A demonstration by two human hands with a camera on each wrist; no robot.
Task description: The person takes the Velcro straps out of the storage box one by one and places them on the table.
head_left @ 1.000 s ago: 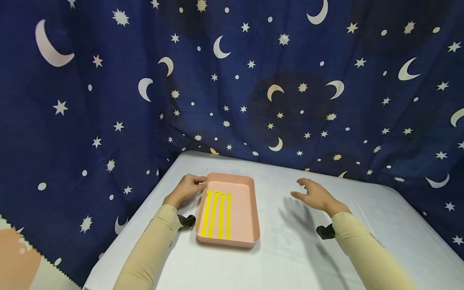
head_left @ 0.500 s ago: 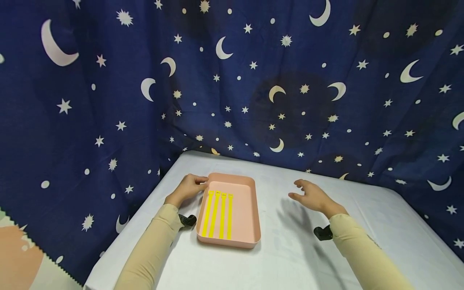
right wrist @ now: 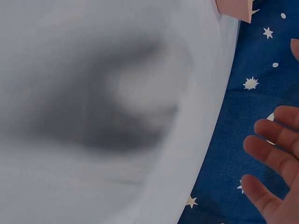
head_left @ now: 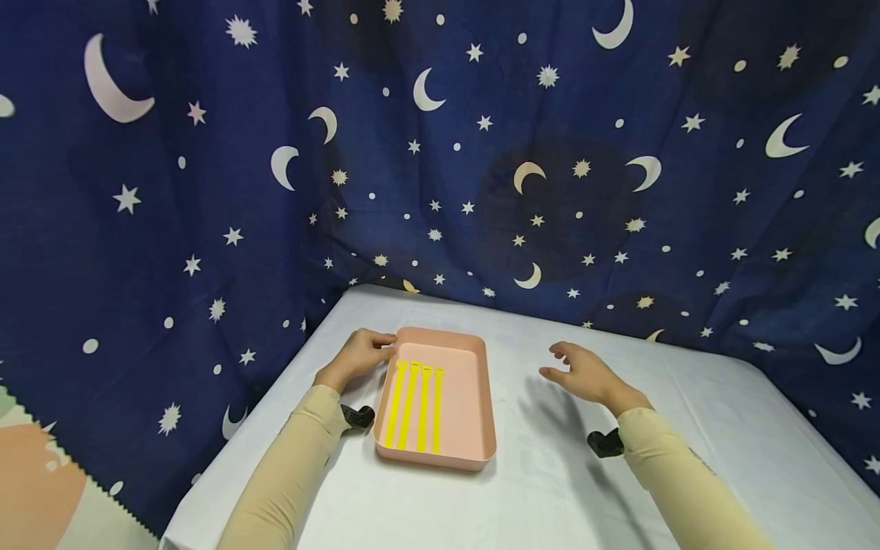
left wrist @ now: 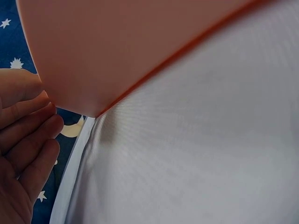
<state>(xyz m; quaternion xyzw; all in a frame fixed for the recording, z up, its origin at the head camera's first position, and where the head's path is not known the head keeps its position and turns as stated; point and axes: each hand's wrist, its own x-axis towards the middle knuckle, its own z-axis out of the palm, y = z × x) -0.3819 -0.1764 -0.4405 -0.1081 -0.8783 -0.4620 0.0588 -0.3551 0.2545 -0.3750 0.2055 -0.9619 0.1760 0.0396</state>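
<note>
A shallow pink tray [head_left: 467,405] lies on the white-covered table. Inside it, several flat yellow cable straps [head_left: 422,412] with slotted heads lie side by side along the left half. My left hand [head_left: 359,357] is at the tray's far left corner, thumb and forefinger on the rim. Close up in the left wrist view, the tips of that hand's [left wrist: 28,135] thumb and forefinger meet the tray's edge [left wrist: 93,56], partly hidden behind it. Off to the right of the tray, my right hand [head_left: 584,373] hovers above the cloth with loosely bent fingers, holding nothing.
White cloth [head_left: 543,496] covers the table. Behind and to the left hangs a dark blue curtain [head_left: 481,176] printed with moons and stars. Black wrist mounts [head_left: 605,443] sit under both cuffs.
My right hand has drifted slightly left toward the tray. The left hand stays at the tray's corner, and the straps lie as before. The head view has shifted a little.
</note>
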